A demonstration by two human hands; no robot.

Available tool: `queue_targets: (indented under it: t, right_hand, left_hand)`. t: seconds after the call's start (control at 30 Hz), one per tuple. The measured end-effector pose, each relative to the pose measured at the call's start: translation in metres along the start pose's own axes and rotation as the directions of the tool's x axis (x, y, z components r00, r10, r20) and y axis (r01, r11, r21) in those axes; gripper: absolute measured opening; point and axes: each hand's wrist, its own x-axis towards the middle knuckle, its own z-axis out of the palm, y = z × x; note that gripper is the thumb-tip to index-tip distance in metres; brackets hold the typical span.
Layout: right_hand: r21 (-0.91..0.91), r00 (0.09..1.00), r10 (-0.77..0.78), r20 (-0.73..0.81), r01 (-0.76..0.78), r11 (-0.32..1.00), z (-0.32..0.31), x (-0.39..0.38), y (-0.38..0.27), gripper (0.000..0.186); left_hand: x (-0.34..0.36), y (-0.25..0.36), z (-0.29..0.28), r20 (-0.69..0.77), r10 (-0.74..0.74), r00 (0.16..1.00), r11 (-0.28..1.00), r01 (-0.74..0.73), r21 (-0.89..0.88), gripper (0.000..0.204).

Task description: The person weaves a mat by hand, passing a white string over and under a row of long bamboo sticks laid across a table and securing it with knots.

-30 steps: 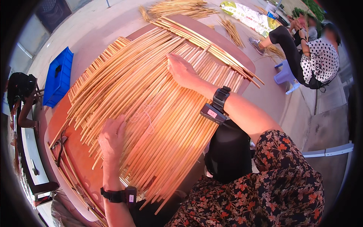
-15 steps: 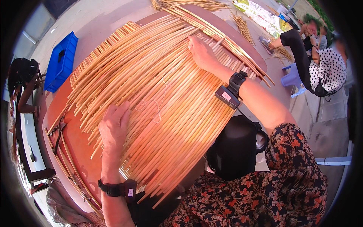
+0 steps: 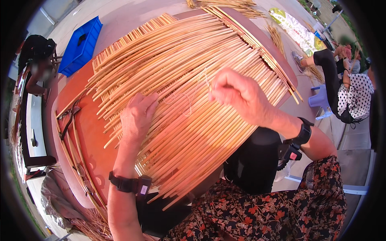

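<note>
A wide mat of thin, straight tan stalks (image 3: 189, 140) lies in front of me, with more stalks layered across its far left part. My right hand (image 3: 239, 94) is raised above the mat's middle, its fingers closed in a pinch. A thin white thread (image 3: 188, 114) runs from those fingers and lies in loose loops on the stalks. Whether a needle is in the pinch is too small to tell. At the mat's left side my left hand (image 3: 138, 116) rests bent on the stalks, thumb towards the mat; its fingertips are partly hidden.
The table (image 3: 86, 132) is reddish-brown. On its left lie a dark-handled cutting tool (image 3: 70, 114), eyeglasses (image 3: 84, 176) and loose sticks. A blue crate (image 3: 80, 48) stands beyond. Other people sit at far left and right, with a purple stool (image 3: 319, 98) at the right.
My right hand has come up off the far part of the mat and back towards me, drawing the thread up. My left hand keeps its place on the stalks; the whole view has shifted.
</note>
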Motion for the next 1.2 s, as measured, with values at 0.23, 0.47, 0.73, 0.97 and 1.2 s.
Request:
queue_targets:
  t: [0.23,0.47,0.73,0.97,1.2]
  right_hand:
    - [0.600,0.496,-0.359,0.791,-0.515,0.613,0.125,-0.053,-0.069,0.012]
    - [0.518,0.941,0.064,0.333,-0.240,0.821,0.131,0.010,-0.040,0.021]
    - [0.154,0.969,0.248,-0.010,-0.243,0.958,0.121,0.014,0.014,0.017]
    - [0.084,0.920,0.340,-0.195,-0.329,0.941,0.106,0.038,0.038,0.012]
    - [0.209,0.864,0.498,-0.079,-0.474,0.856,0.105,0.039,0.038,0.012]
  left_hand:
    - [0.003,0.006,-0.004,0.069,-0.028,0.997,1.000,0.028,-0.004,0.024]
    - [0.003,0.007,-0.004,0.053,-0.051,0.997,0.999,0.051,0.008,0.025]
    - [0.002,0.007,-0.003,0.030,-0.025,0.999,1.000,0.025,0.001,0.024]
    - [0.003,0.010,-0.007,0.062,-0.035,0.997,0.999,0.034,0.011,0.027]
    - [0.003,0.010,-0.007,0.063,-0.042,0.997,0.999,0.042,0.000,0.028]
